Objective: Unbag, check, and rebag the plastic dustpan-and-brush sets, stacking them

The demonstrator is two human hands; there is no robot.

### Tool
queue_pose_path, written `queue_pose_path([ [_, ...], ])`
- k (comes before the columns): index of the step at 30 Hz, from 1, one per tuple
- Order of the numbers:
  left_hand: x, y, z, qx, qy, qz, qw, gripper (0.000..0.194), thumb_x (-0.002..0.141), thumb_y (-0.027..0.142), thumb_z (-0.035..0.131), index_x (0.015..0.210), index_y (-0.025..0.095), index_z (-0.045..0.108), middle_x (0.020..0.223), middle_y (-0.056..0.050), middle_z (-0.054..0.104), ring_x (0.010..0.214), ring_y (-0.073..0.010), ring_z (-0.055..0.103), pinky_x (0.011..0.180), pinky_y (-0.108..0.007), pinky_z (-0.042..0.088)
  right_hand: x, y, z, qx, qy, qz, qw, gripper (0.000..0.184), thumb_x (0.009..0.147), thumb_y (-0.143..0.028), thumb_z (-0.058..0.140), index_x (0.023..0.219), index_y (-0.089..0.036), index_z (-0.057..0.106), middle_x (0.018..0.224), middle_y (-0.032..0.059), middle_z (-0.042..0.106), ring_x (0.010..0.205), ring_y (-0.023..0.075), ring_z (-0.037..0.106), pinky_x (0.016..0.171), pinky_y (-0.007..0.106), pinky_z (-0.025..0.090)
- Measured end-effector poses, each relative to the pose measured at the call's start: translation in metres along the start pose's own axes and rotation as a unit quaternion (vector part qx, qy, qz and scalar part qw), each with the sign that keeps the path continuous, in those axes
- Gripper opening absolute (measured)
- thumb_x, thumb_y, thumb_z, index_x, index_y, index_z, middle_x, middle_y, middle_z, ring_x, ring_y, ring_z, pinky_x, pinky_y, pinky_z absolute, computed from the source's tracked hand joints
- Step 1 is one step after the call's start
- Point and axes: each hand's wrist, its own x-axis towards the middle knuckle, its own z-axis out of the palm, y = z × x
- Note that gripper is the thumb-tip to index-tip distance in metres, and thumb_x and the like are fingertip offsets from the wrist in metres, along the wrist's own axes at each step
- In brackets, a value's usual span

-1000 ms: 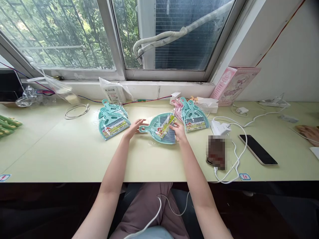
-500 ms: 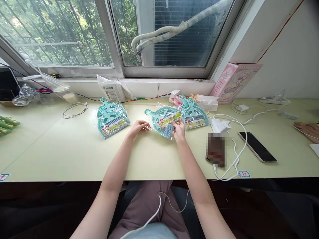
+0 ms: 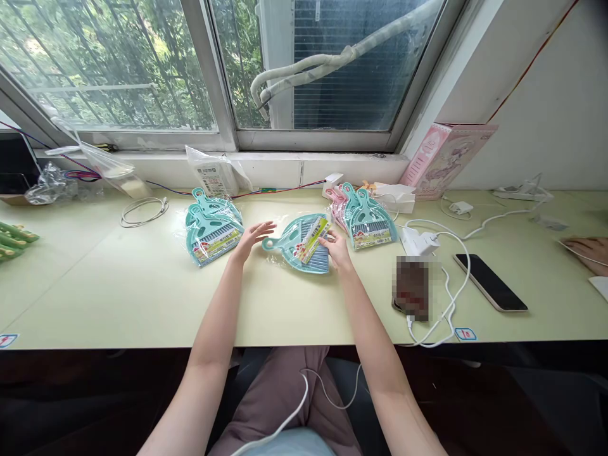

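Note:
A teal mini dustpan and brush set (image 3: 291, 244) in clear wrap lies in front of me, its handle pointing left and a printed label across it. My right hand (image 3: 337, 249) grips its right side, thumb near the label. My left hand (image 3: 253, 240) is open, fingers stretched toward the right, between that set's handle and a pile of wrapped teal dustpan sets (image 3: 213, 231) on the left. Beyond my right hand lie more teal dustpan sets (image 3: 368, 221), with a pink dustpan set (image 3: 337, 201) partly hidden beside them.
To the right are a white charger block (image 3: 420, 241), a blurred-out device (image 3: 411, 288), looping white cables and a black phone (image 3: 491, 282). A pink box (image 3: 451, 158) stands by the wall. Another person's hand (image 3: 589, 250) rests at the far right. A coiled cable (image 3: 144, 212) lies left.
The held dustpan set has turned so its label slants more steeply, and its handle has shifted left and down. My left hand has moved left and its fingers have opened out.

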Motion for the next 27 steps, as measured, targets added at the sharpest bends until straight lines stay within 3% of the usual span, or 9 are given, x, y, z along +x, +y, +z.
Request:
queue_pose_path([
  [5,0.003,-0.006,0.005,0.02,0.052,-0.009,0.998,0.05,0.067,0.061,0.077,0.089,0.015,0.077,0.094,-0.013,0.075,0.092,-0.0273,0.068,0.091,-0.04,0.05,-0.006,0.002,0.009,-0.037,-0.071,0.022,0.997,0.053,0.051,-0.037,0.089,0.095,-0.019,0.063,0.069,0.0009,0.069,0.072,0.0226,0.068,0.07,0.036,0.056],
  [8,0.005,-0.01,0.006,0.006,0.062,-0.023,0.998,0.049,0.067,0.061,0.076,0.087,0.016,0.076,0.092,-0.012,0.075,0.081,-0.0248,0.068,0.083,-0.038,0.052,-0.007,-0.001,0.01,-0.039,-0.072,0.018,0.996,0.053,0.051,-0.037,0.088,0.094,-0.019,0.064,0.069,0.001,0.069,0.074,0.0229,0.069,0.072,0.037,0.055],
  [11,0.007,-0.015,-0.001,0.001,0.081,-0.031,0.996,0.048,0.068,0.059,0.074,0.086,0.014,0.073,0.092,-0.014,0.075,0.076,-0.0235,0.07,0.074,-0.034,0.052,-0.004,-0.005,0.004,-0.026,-0.063,0.01,0.998,0.051,0.05,-0.035,0.089,0.091,-0.018,0.065,0.071,0.0012,0.07,0.075,0.0227,0.069,0.074,0.037,0.055],
  [14,0.008,-0.018,-0.017,-0.037,0.189,-0.034,0.981,0.041,0.072,0.052,0.071,0.086,0.014,0.067,0.092,-0.014,0.074,0.071,-0.0211,0.07,0.065,-0.03,0.051,0.001,-0.011,-0.01,0.018,0.003,-0.032,0.999,0.045,0.051,-0.03,0.087,0.088,-0.018,0.066,0.079,0.0023,0.072,0.079,0.0211,0.068,0.079,0.037,0.055],
  [17,0.011,-0.015,-0.038,-0.122,0.336,-0.019,0.934,0.026,0.083,0.041,0.059,0.091,0.017,0.057,0.092,-0.01,0.074,0.069,-0.017,0.07,0.064,-0.027,0.054,0.007,-0.014,-0.024,0.079,0.116,-0.066,0.988,0.038,0.055,-0.028,0.082,0.087,-0.019,0.064,0.085,0.0037,0.071,0.084,0.0206,0.068,0.081,0.036,0.055],
  [20,0.011,-0.007,-0.056,-0.161,0.435,0.061,0.884,0.016,0.093,0.031,0.045,0.1,0.018,0.051,0.097,-0.009,0.073,0.08,-0.0154,0.072,0.076,-0.029,0.057,0.01,-0.012,-0.031,0.117,0.172,-0.069,0.976,0.036,0.058,-0.029,0.079,0.088,-0.02,0.062,0.089,0.0045,0.071,0.087,0.0207,0.067,0.08,0.036,0.056],
  [22,0.009,-0.003,-0.063,-0.137,0.495,0.101,0.852,0.019,0.096,0.026,0.037,0.111,0.017,0.046,0.102,-0.012,0.071,0.087,-0.0165,0.072,0.083,-0.031,0.057,0.011,-0.009,-0.03,0.121,0.16,-0.074,0.977,0.037,0.059,-0.032,0.078,0.089,-0.02,0.062,0.091,0.0051,0.071,0.091,0.0213,0.067,0.081,0.036,0.056],
  [25,-0.002,0.002,-0.067,-0.032,0.593,0.091,0.799,0.032,0.094,0.016,0.032,0.126,0.016,0.037,0.121,-0.018,0.063,0.11,-0.0197,0.067,0.098,-0.037,0.052,0.012,-0.004,-0.026,0.105,0.121,-0.066,0.985,0.037,0.058,-0.037,0.079,0.087,-0.021,0.06,0.089,0.0055,0.07,0.091,0.0225,0.067,0.081,0.038,0.057],
  [27,-0.011,0.006,-0.063,0.085,0.656,0.085,0.745,0.046,0.089,0.012,0.041,0.134,0.015,0.033,0.145,-0.022,0.044,0.139,-0.0237,0.044,0.115,-0.045,0.035,0.011,-0.002,-0.022,0.096,0.102,-0.057,0.988,0.037,0.057,-0.037,0.079,0.086,-0.022,0.06,0.088,0.0055,0.07,0.09,0.0227,0.067,0.08,0.039,0.057],
])
